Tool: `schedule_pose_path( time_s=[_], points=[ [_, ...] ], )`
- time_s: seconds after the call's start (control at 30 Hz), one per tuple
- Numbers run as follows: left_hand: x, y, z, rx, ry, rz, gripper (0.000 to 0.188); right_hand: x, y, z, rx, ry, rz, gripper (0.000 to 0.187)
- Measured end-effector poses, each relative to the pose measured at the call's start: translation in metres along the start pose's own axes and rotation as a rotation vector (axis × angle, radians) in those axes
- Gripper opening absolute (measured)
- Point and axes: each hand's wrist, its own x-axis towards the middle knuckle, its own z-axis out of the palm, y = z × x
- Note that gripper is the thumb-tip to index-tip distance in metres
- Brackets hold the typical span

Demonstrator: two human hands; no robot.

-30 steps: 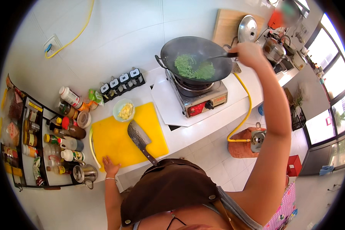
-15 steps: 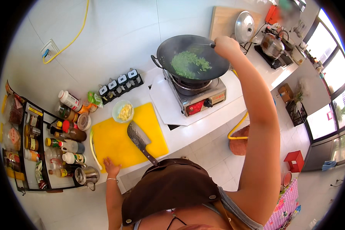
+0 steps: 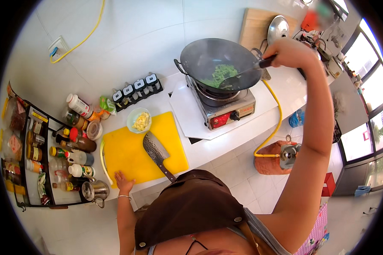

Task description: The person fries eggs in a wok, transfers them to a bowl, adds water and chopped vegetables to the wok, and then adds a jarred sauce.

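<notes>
My right hand (image 3: 286,53) is closed round the dark handle of a wok spatula (image 3: 247,71). Its head reaches down into the chopped greens (image 3: 222,74) in a black wok (image 3: 200,55); part of it is hidden among them. The wok sits on a portable gas stove (image 3: 232,111). My left hand (image 3: 124,182) lies with spread fingers at the near left corner of a yellow cutting board (image 3: 127,146), close to a spring onion stalk (image 3: 105,163). A cleaver (image 3: 156,153) rests on the board, beside a bowl (image 3: 134,114) of chopped pale yellow pieces.
Seasoning jars in a black rack (image 3: 136,94) stand by the wall. Bottles, a metal pitcher (image 3: 96,191) and a black shelf (image 3: 51,165) crowd the left. A yellow hose (image 3: 280,114) runs from the stove to a reddish gas cylinder (image 3: 270,158) on the floor. A metal lid (image 3: 278,28) leans at the back.
My right hand has moved right and slightly nearer, bringing more of the spatula into sight. The greens have shifted and bunched in the wok. My left hand stays on the board.
</notes>
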Motion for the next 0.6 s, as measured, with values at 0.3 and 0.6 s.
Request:
schedule_pose_path(
  time_s=[0.3, 0.6],
  points=[
    [0.007, -0.003, -0.004, 0.047, -0.013, 0.034, 0.112, 0.092, -0.01, 0.101, -0.008, 0.308, 0.2, 0.028],
    [0.0, -0.006, 0.003, 0.038, -0.007, 0.016, 0.111, 0.002, 0.038, 0.029, -0.223, 0.313, 0.054, 0.036]
  ],
)
